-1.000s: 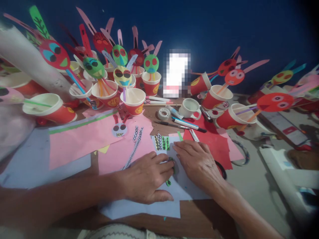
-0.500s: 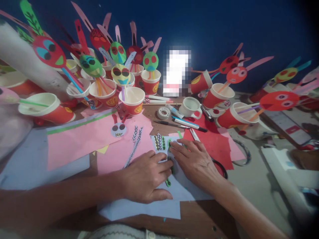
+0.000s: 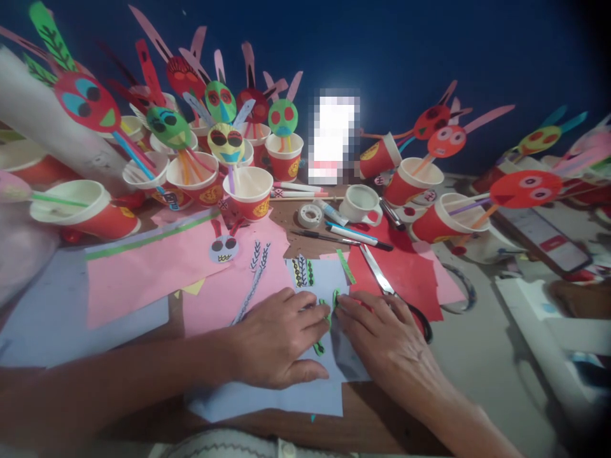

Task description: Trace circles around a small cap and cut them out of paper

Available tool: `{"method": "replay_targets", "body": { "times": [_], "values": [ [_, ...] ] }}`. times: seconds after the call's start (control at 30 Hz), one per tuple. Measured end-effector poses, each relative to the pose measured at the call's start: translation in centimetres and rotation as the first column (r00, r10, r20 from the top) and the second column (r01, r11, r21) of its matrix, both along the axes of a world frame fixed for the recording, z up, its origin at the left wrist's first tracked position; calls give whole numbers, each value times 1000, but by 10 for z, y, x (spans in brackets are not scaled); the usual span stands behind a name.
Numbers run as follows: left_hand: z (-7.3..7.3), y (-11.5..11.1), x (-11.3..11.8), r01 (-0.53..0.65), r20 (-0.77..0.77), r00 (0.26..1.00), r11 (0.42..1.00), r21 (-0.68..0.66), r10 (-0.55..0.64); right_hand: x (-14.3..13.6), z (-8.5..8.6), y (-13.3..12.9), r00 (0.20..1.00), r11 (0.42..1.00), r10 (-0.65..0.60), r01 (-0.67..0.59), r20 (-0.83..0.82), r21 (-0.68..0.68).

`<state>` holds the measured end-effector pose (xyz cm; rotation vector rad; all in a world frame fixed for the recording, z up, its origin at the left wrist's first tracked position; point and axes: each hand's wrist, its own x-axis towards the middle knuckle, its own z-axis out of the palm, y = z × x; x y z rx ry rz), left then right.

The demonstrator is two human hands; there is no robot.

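Being partly hidden by left hand [image 3: 281, 337], green strip [image 3: 319, 348], second strip [image 3: 336, 298] touched by right hand [image 3: 387, 334], both hands' grip closure undeterminable.

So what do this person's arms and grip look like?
The left forearm and right forearm are bare, with no sleeve, watch or cable in view. Left grip and right grip are ordinary human hands, without gloves or visible rings. At the bottom edge, what looks like pale clothing shows dark wavy stitching.
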<state>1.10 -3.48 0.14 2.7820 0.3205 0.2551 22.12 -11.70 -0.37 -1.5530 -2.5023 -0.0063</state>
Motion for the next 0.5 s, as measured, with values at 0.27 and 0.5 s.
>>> {"method": "replay_targets", "body": {
  "times": [0.27,0.5],
  "values": [
    [0,0,2,-4,-97,995,999,-33,1,-4,-5,-7,999,1000,-15,16,-49,7],
    [-1,1,1,-7,-74,997,1000,-11,6,-5,-7,-11,999,1000,-24,23,-37,-10]
  ]
}}
